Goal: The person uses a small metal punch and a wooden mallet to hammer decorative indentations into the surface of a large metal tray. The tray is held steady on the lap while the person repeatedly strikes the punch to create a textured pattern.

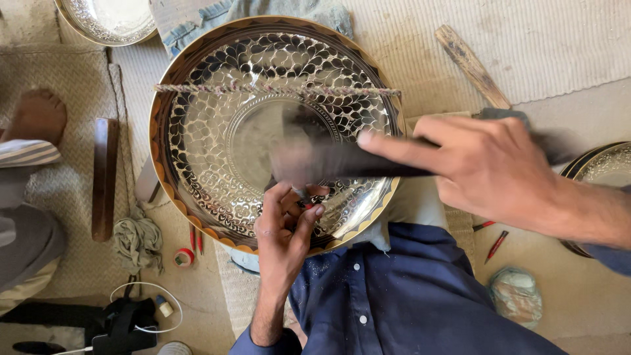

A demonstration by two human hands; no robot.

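Observation:
A large round engraved metal plate [197, 141] with leaf patterns and a brown scalloped rim rests tilted against my lap. A twisted cord [217, 87] stretches across its upper part. My left hand [284, 227] pinches a small chisel tip against the plate's lower centre. Above the plate, my right hand [490, 164] grips a dark hammer [342, 160], which is blurred with motion, its head over the chisel.
A second engraved plate [608, 167] lies at the right, another silvery plate [112, 18] at top left. A wooden stick [472, 66], red-handled tools [496, 244], a rag [137, 240], a tape roll [184, 258] and another person's foot [38, 115] are about.

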